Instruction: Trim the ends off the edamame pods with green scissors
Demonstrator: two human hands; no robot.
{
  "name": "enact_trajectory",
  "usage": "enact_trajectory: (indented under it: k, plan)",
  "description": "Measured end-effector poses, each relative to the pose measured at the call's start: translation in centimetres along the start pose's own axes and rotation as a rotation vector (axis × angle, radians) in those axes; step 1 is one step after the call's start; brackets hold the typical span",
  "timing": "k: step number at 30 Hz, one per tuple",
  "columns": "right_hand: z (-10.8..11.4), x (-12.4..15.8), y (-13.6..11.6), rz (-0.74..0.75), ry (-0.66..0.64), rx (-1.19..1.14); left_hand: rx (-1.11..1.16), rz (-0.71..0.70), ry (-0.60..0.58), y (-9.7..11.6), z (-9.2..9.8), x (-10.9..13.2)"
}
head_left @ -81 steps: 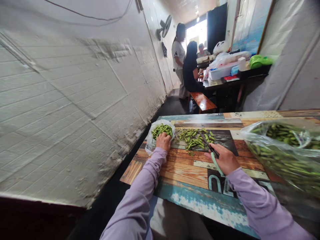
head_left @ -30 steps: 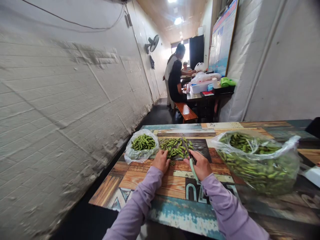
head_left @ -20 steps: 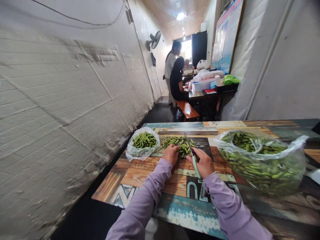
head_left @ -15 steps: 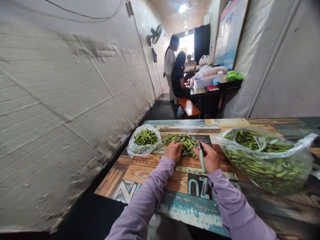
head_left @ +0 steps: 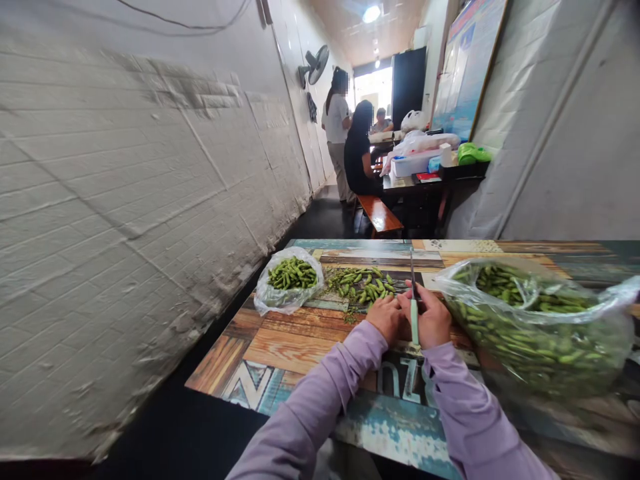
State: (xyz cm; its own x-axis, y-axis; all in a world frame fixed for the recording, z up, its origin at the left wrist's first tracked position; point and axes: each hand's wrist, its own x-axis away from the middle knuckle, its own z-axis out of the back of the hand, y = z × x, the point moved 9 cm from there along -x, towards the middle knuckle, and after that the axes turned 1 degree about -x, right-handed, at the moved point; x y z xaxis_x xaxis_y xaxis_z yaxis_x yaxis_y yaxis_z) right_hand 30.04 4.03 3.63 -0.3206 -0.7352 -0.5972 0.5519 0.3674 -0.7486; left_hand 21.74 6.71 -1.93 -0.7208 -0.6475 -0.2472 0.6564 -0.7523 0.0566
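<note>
My right hand is closed around scissors with a pale green handle, their thin dark blades pointing away from me. Against its fingers rests my left hand, fingers bent together; what they may hold is hidden. Just beyond my hands lies a loose pile of green edamame pods with small trimmings around it. To the left, an open clear plastic bag contains more pods. A much larger clear bag, bulging with pods, stands to the right of my right hand.
The wood-patterned table has its left edge near a white brick-textured wall. Beyond it are an orange bench, a seated person in black, a standing person in white and a second table loaded with bags and boxes.
My left hand has moved right, from the pod pile to my right hand. The scissors have turned more upright in view, and the right hand has shifted slightly right.
</note>
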Motion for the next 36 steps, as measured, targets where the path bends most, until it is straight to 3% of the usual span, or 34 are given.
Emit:
enact_trajectory:
  k: [4, 10, 14, 17, 20, 23, 30, 36]
  plan:
    - [-0.4, 0.2, -0.2, 0.02, -0.016, -0.001, 0.034, 0.023, 0.022, -2.4, 0.2, 0.8]
    - [-1.0, 0.5, -0.3, 0.051, -0.051, -0.013, 0.182, 0.229, 0.197, -6.7, 2.3, 3.5]
    - [-1.1, 0.5, -0.4, 0.054, -0.061, -0.015, 0.535, 0.44, 0.407, -9.5, 3.4, 5.5]
    - [-1.4, 0.6, -0.1, 0.023, -0.095, -0.036, 1.004, 0.617, 0.498, -11.3, 2.5, 6.8]
    - [-1.9, 0.9, 0.1, -0.007, -0.133, -0.038, 1.474, 0.66, 0.483, -11.0, 1.5, 7.0]
    - [-2.4, 1.2, 0.0, 0.003, -0.173, -0.016, 1.715, 0.642, 0.401, -9.7, 1.5, 7.0]
    - [-3.3, 1.8, -0.6, 0.019, -0.235, -0.007, 1.715, 0.634, 0.245, -9.2, 1.2, 7.6]
    - [-4.2, 2.6, -0.7, 0.063, -0.281, 0.036, 1.73, 0.583, 0.217, -9.8, 1.5, 8.4]
